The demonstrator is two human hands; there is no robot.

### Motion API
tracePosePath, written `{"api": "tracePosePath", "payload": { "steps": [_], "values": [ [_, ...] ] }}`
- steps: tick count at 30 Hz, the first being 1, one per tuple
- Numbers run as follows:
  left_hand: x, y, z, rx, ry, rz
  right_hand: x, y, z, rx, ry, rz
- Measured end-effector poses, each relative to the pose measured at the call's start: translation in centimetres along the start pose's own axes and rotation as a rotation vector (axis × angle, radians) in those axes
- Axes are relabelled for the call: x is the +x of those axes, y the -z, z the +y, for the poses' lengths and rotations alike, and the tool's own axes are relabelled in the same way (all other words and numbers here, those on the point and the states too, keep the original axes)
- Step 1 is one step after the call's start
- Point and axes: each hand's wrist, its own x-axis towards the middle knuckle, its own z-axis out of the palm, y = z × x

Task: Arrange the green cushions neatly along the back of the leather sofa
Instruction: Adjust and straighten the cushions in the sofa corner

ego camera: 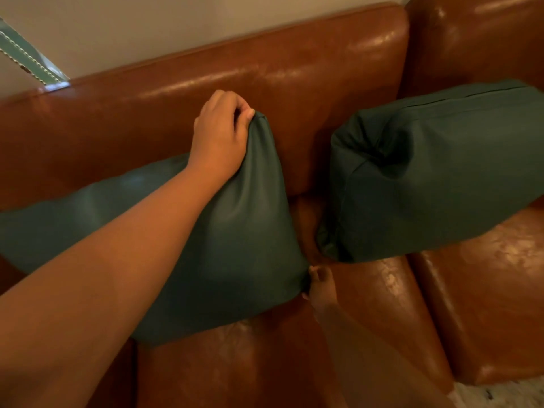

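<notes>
My left hand (219,136) pinches the near cushion (235,237) by its top corner against the sofa back (206,78); my right hand (319,285) grips its lower corner. The second cushion (435,169) lies to my right, apart.

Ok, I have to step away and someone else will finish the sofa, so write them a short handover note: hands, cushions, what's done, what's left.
Left hand: grips the top right corner of the left cushion.
Right hand: pinches that same cushion's bottom right corner, down at the seat.
Left cushion: standing on the seat, leaning against the sofa back, both hands on it.
Right cushion: untouched, propped near the corner of the sofa, tilted and dented, with a gap between the two.
Done: both cushions are up against the back.
Left: square up the left one, then probably straighten and plump the right one so they line up.
</notes>
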Motion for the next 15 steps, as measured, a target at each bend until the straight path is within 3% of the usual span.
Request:
{"api": "tracePosePath", "payload": {
  "steps": [10, 12, 15],
  "values": [
    [0.0, -0.3, 0.3, -0.010, -0.020, -0.080, 0.9, 3.2, 1.8, -0.201, 0.118, 0.132],
    [-0.1, -0.3, 0.3, -0.012, -0.026, -0.081, 0.7, 3.6, 1.4, -0.313, 0.310, 0.118],
    [-0.2, -0.4, 0.4, -0.007, -0.024, -0.081, 1.0, 3.6, 0.8, -0.604, 0.640, -0.125]
  ]
}}
